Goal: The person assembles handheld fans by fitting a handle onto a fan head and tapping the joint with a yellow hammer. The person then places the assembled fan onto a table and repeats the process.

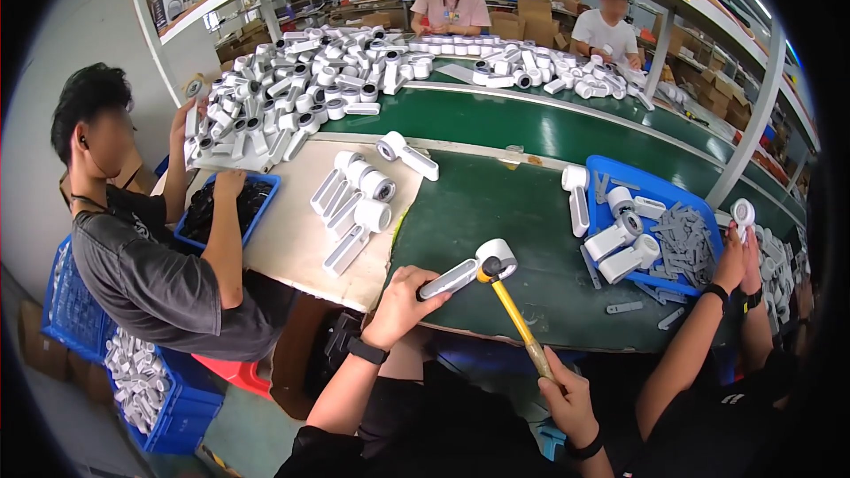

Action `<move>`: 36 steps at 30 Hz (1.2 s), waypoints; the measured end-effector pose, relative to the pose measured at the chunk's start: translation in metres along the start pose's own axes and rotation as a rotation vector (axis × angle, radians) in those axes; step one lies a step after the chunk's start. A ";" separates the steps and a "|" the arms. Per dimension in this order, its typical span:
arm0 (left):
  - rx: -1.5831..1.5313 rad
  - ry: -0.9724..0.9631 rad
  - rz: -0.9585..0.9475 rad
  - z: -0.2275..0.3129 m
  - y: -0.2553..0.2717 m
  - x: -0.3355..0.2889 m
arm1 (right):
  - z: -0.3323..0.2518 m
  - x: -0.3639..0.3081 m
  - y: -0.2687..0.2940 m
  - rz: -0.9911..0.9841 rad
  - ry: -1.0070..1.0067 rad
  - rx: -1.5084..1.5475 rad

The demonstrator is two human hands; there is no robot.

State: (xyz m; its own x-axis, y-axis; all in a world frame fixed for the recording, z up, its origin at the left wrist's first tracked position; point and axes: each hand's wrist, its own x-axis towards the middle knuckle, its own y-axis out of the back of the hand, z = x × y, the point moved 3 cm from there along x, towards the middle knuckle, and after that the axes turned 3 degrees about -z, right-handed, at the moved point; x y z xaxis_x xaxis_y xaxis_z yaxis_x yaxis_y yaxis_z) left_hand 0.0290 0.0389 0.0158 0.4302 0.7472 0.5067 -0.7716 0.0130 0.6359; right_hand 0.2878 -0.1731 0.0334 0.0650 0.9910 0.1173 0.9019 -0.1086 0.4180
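My left hand is closed round the grey handle end of a white handheld fan with a round head. The fan lies tilted at the front of the green work table. In my right hand is a small mallet with a yellow shaft and dark head. The mallet's head overlaps the fan's round head; whether they touch I cannot tell. Left of the fan, several similar fans lie on a beige board, and one more fan rests beyond them.
To the right stands a blue tray of grey strips and fans, with loose strips before it. A big heap of fans fills the back left by a green conveyor. Co-workers sit at both sides and across; one reaches into a blue bin.
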 end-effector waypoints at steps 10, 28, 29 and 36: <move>-0.094 0.189 0.104 -0.009 0.001 -0.019 | -0.030 0.029 -0.017 0.051 0.303 -0.039; 0.005 0.207 0.200 -0.013 -0.006 -0.031 | -0.028 0.039 -0.018 -0.200 0.107 -0.092; 0.008 0.223 0.205 -0.011 -0.005 -0.029 | -0.024 0.042 -0.020 -0.252 0.103 -0.118; 0.041 0.251 0.221 -0.012 -0.008 -0.034 | -0.039 0.037 -0.021 -0.215 0.159 -0.099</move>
State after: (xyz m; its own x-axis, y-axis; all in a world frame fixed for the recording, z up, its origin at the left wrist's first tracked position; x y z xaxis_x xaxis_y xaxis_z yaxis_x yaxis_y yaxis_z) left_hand 0.0146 0.0219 -0.0132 0.1220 0.8695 0.4786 -0.8119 -0.1900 0.5521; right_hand 0.2545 -0.1368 0.0646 -0.1977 0.9683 0.1527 0.8410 0.0875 0.5338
